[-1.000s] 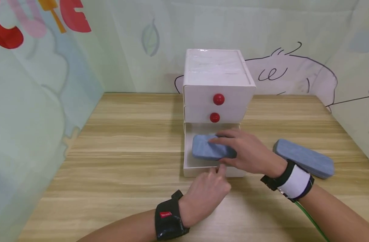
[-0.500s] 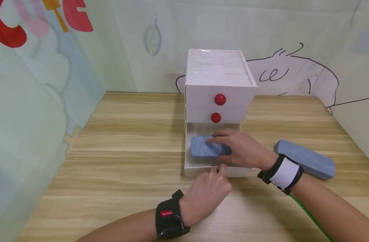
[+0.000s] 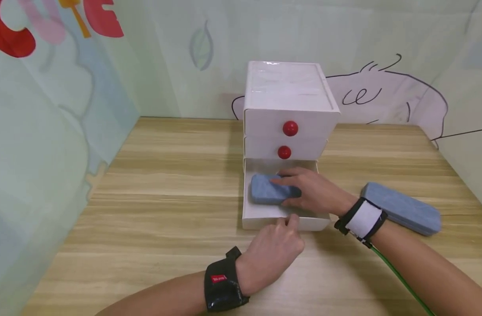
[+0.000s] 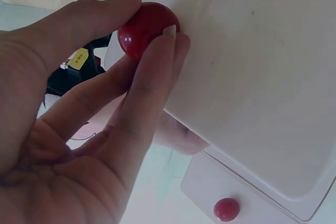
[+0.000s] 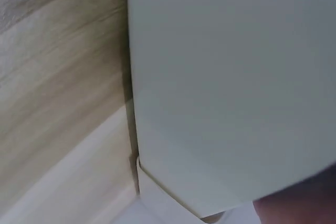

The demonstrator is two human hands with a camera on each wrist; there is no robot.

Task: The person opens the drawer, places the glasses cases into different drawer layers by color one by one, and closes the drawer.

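A white drawer unit [image 3: 292, 85] stands on the wooden table, its bottom drawer [image 3: 260, 213] pulled out. Inside that drawer is a blue hard case [image 3: 264, 189], shaped like a glasses case. My right hand [image 3: 318, 191] grips its right end, thumb on the near side and fingers on the far side. My left hand [image 3: 270, 252] is at the drawer front. In the left wrist view, its thumb and fingers pinch the round red knob [image 4: 147, 27]. The right wrist view shows mostly the drawer's outer side wall [image 5: 226, 87]; the case is hidden there.
A second, longer blue case [image 3: 401, 208] lies on the table [image 3: 174, 175] beside my right wrist. Two upper drawers with red knobs [image 3: 290, 128] are closed above the open one. A printed cloth backdrop [image 3: 166, 61] rises behind the table.
My right hand and the blue case have shifted slightly left and back inside the drawer. My left hand stays at the knob. The head view has tilted a little.
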